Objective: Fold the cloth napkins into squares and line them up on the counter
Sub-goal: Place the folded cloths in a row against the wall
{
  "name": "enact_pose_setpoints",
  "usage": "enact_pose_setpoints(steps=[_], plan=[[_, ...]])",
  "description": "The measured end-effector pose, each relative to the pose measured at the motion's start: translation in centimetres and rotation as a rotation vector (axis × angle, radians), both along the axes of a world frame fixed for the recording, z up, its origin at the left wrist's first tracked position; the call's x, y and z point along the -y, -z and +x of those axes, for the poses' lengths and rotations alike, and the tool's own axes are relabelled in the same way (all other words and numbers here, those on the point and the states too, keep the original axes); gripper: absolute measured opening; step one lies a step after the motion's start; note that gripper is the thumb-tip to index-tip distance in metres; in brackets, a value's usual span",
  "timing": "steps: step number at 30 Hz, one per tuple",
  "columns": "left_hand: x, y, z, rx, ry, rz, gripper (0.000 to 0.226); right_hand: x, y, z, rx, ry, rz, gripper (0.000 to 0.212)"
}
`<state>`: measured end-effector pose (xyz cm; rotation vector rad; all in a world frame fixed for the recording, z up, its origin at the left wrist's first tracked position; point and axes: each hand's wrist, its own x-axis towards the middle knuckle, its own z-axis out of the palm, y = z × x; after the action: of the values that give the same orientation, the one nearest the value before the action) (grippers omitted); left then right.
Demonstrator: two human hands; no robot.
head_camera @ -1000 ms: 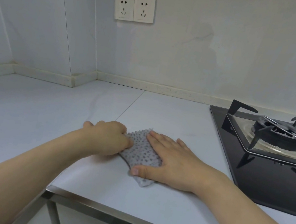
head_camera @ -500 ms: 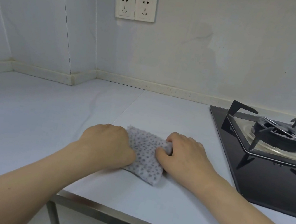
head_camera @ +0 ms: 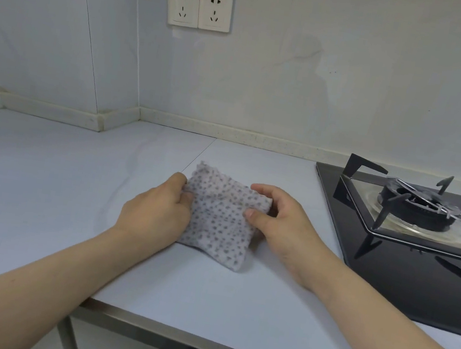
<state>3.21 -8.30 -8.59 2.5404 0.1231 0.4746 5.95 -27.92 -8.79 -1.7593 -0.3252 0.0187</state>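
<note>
Your left hand grips the left edge of the napkin, with the fingers curled over the cloth and the knuckles facing up. Your right hand pinches the right edge of the same napkin: the thumb lies on top of the cloth, and the fingers curl over the far right corner. Both forearms reach in from the near edge of the view.

The napkin is a small folded piece of pale cloth with a grey dot pattern. It is roughly rectangular and sits slightly skewed, with one corner pointing toward you. It lies on the counter between your two hands, near the front edge. Whether the held edges are lifted clear of the surface cannot be determined.

The counter is pale with a metal strip along its front edge. A black glass stove is set into it just to the right of your right hand, apart from the napkin. A burner with a black pan support sits on the stove. Two wall sockets are mounted side by side on the back wall, above the counter.
</note>
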Motion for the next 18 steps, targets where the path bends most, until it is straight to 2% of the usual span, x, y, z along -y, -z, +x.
enact_pose_setpoints(steps=[2, 4, 9, 12, 14, 18], plan=[[-0.1, 0.0, 0.0, 0.025, 0.03, -0.055, 0.012, -0.1, -0.2, 0.0, -0.028, 0.015, 0.002, 0.01], [-0.4, 0.3, 0.0, 0.025, 0.079, -0.129, 0.005, -0.3, -0.3, -0.2, -0.01, 0.046, -0.033, 0.013], [-0.9, 0.5, -0.4, 0.019, 0.161, -0.499, 0.014, -0.2, 0.3, 0.2, -0.002, 0.046, -0.048, 0.01], [0.1, 0.0, -0.6, -0.044, 0.072, -0.454, 0.013, 0.2, 0.3, -0.3, -0.052, 0.08, 0.044, 0.003], [1.5, -1.1, -0.3, -0.157, 0.015, -0.418, 0.016, 0.5, -0.6, -0.7, -0.106, 0.095, 0.001, 0.003], [5.8, -8.3, 1.1, -0.306, 0.046, -0.538, 0.015, 3.9, -8.2, -0.9, -0.31, 0.195, -0.014, 0.011]])
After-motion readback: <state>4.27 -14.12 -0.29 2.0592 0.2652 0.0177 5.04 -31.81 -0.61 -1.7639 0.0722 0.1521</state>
